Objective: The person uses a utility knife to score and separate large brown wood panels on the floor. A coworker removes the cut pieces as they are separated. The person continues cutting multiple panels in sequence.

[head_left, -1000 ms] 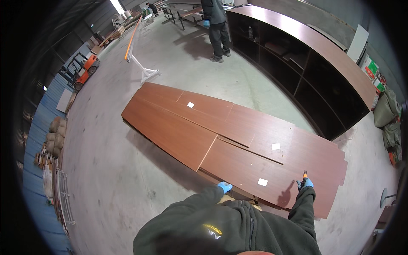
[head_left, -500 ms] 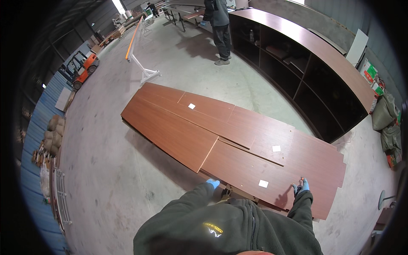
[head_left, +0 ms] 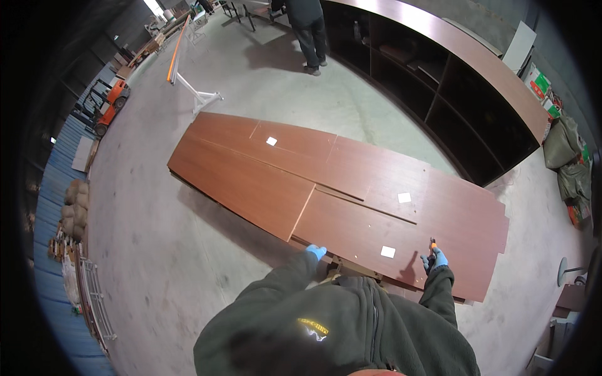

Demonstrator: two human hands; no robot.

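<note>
My right hand [head_left: 437,258], in a blue glove, is closed around a small black and orange hand tool [head_left: 433,244], held upright over the right part of the reddish-brown wood panels [head_left: 351,232]. What kind of tool it is does not show clearly. My left hand [head_left: 317,251], also gloved in blue, rests at the near edge of the panels with its fingers stretched out. The panels lie flat in a long stack; narrow dark gaps run between some of them. White square labels [head_left: 388,252] are stuck on top. Under the near edge, part of a support [head_left: 357,266] shows.
A long curved cabinet [head_left: 464,113] with dark open compartments stands at the right. Beyond the panels a person [head_left: 308,31] is on their feet. A white stand with an orange bar [head_left: 179,59] is at the far left, and an orange forklift [head_left: 110,103] is parked by the wall.
My right hand has lifted and shifted slightly left, and the tool now points upward. My left hand stays at the panel edge. The person beyond has turned away, and the whole view has shifted.
</note>
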